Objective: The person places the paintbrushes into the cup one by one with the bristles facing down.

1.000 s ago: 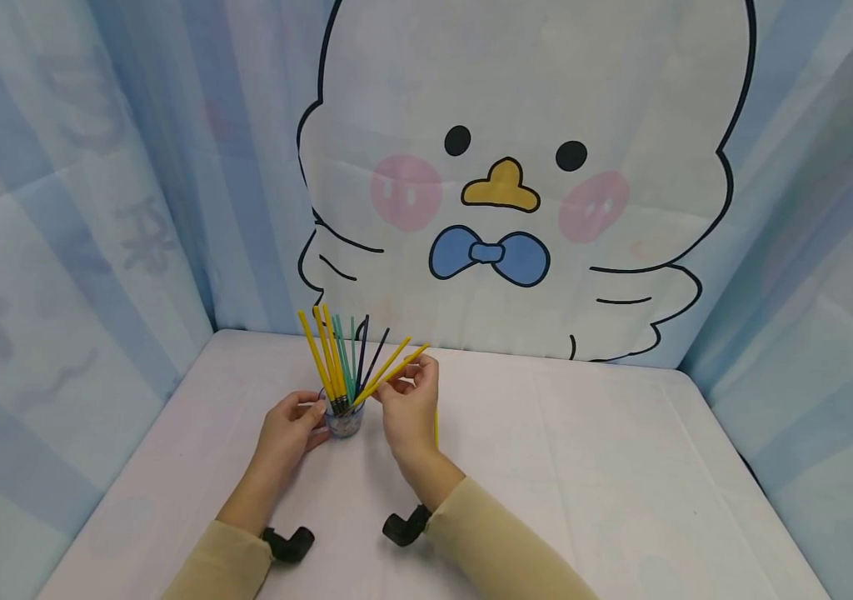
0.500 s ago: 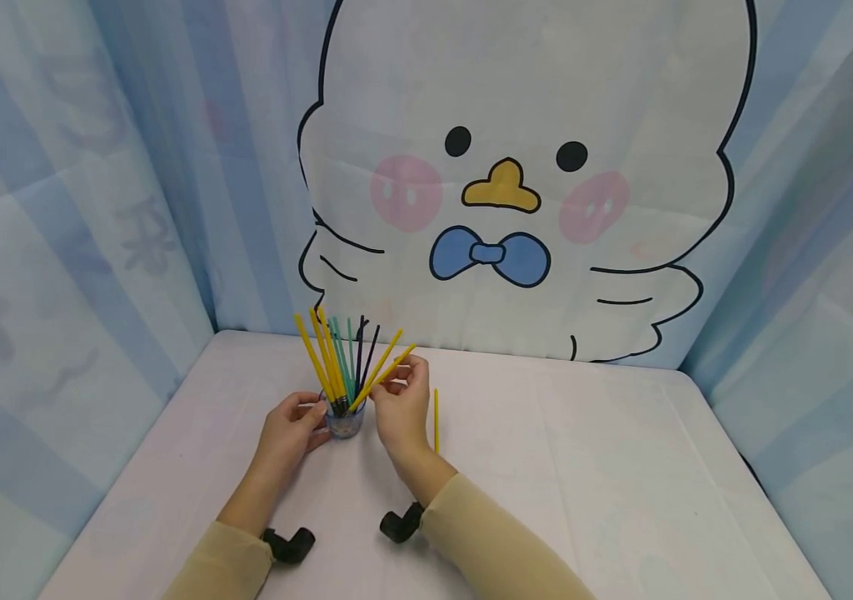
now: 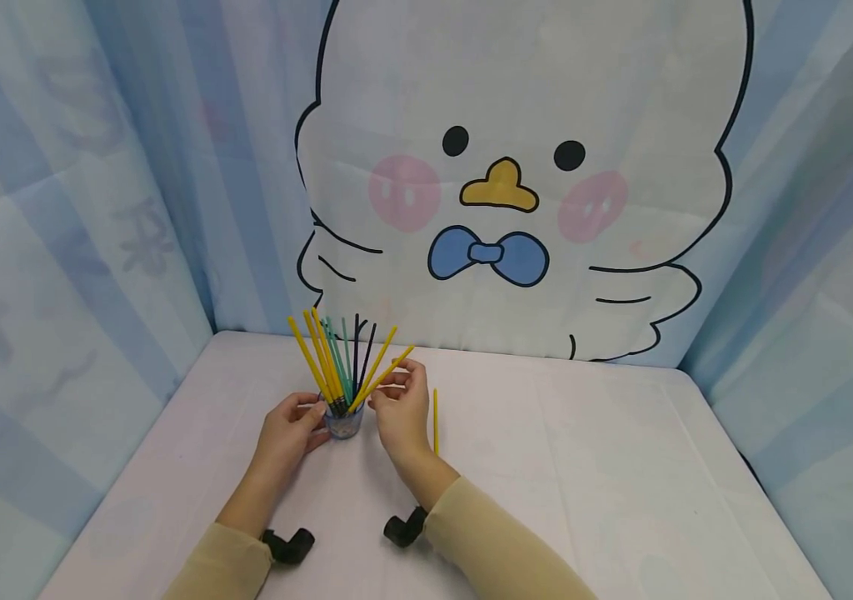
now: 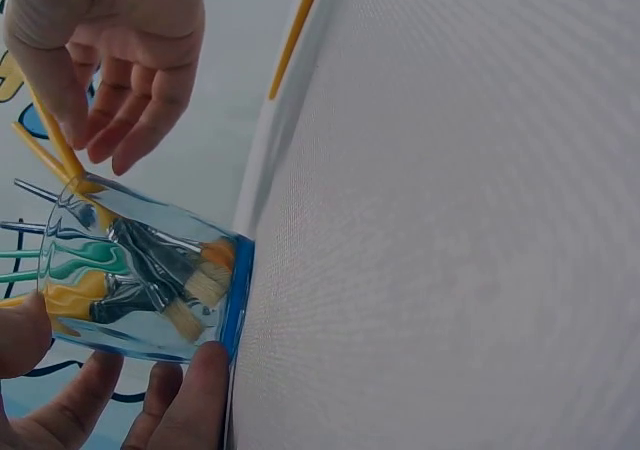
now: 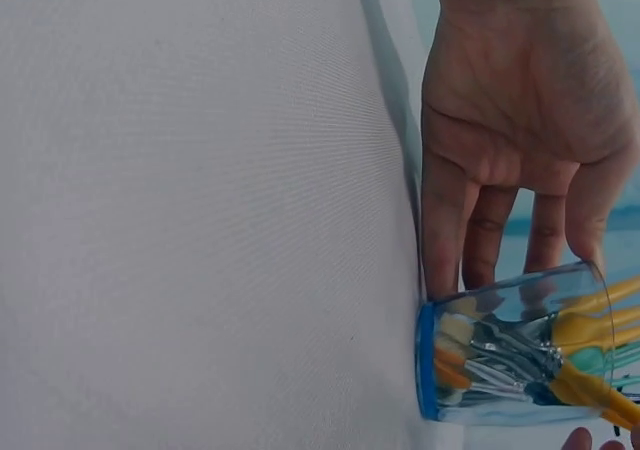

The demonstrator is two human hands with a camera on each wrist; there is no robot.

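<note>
A small clear cup (image 3: 343, 423) with a blue base (image 4: 241, 295) stands on the table, holding several paintbrushes, bristles down. Their handles are yellow, green and dark. My left hand (image 3: 287, 429) grips the cup from the left, thumb near the rim and fingers around its lower side. To the right of the cup, my right hand (image 3: 402, 408) pinches the handle of a yellow paintbrush (image 3: 401, 358) that slants out over the rim. In the left wrist view, that handle runs along the right thumb (image 4: 65, 110), and the fingertips sit just above the cup.
Another yellow paintbrush (image 3: 436, 421) lies on the white-covered table (image 3: 584, 483), right of the right hand. A curtain with a cartoon chick (image 3: 505, 183) hangs behind the table. Black wrist mounts (image 3: 289, 547) sit at both cuffs.
My right hand has shifted slightly left and the yellow paintbrush has sunk lower into the cup. The other handles have fanned a little leftward. My left hand stays on the cup.
</note>
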